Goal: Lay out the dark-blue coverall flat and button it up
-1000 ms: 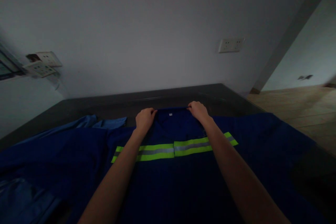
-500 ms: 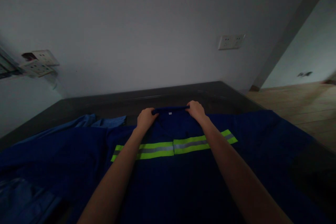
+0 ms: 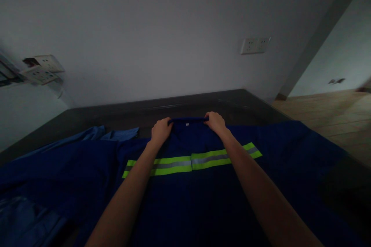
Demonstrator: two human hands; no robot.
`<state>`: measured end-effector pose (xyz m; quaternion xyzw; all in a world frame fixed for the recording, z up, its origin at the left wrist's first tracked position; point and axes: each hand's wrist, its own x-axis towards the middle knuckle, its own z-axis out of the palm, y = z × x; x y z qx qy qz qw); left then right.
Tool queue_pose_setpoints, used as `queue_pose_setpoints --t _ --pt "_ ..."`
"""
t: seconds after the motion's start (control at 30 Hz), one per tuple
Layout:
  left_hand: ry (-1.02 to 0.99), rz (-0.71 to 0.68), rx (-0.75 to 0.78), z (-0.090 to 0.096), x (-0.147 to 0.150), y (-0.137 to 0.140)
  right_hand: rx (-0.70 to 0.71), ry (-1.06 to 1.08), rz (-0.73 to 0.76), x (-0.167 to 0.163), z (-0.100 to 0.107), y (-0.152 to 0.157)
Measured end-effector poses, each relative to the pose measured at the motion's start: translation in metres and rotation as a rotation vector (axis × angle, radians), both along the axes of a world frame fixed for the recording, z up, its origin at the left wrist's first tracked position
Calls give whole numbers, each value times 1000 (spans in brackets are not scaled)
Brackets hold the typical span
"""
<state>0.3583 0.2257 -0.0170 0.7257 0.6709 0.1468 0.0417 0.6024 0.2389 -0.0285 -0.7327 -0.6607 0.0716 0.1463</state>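
Observation:
A dark blue work jacket (image 3: 185,197) lies spread over the dark table, a yellow-green and silver reflective band (image 3: 174,164) running across its chest. At its far end, my left hand (image 3: 160,130) pinches the left side of the collar (image 3: 191,119). My right hand (image 3: 215,122) grips the collar's right side in the same way. Between the hands the collar is stretched nearly straight, and a small white label (image 3: 187,124) shows just below it. Both forearms reach over the chest band and cover parts of it. The jacket's lower part fades into shadow.
Lighter blue cloth (image 3: 120,134) lies under the left sleeve, and more of it (image 3: 26,220) at the lower left. The dark table (image 3: 162,108) meets a pale wall with a double socket (image 3: 255,45). Further sockets (image 3: 40,74) are at left. Wooden floor (image 3: 327,112) shows at right.
Both hands keep hold of the collar and have barely shifted. The collar edge between them looks slightly flatter now. The rest of the jacket lies as before.

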Motion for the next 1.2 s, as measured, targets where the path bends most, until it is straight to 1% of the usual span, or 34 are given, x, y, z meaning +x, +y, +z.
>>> queue_pose_setpoints --t 0.17,0.47,0.63,0.7,0.77,0.9,1.03,1.2 --pt "2 1 5 1 0 0 1 -19 -17 -3 0 -2" --pt "2 1 14 0 0 0 5 -35 28 -3 1 -5" --pt "-17 -14 52 0 0 1 59 5 110 -7 6 -3" --pt "-40 -32 83 0 0 0 84 20 120 -7 7 -3" --pt "-67 -38 120 0 0 -1 101 28 109 -7 8 -2" --pt "-86 -9 175 -1 -1 -1 121 45 57 -5 7 -3" --pt "-77 -15 191 -1 -1 -2 123 68 -13 -3 6 -2" --pt "-73 -27 185 1 1 -4 101 83 -56 -3 4 0"
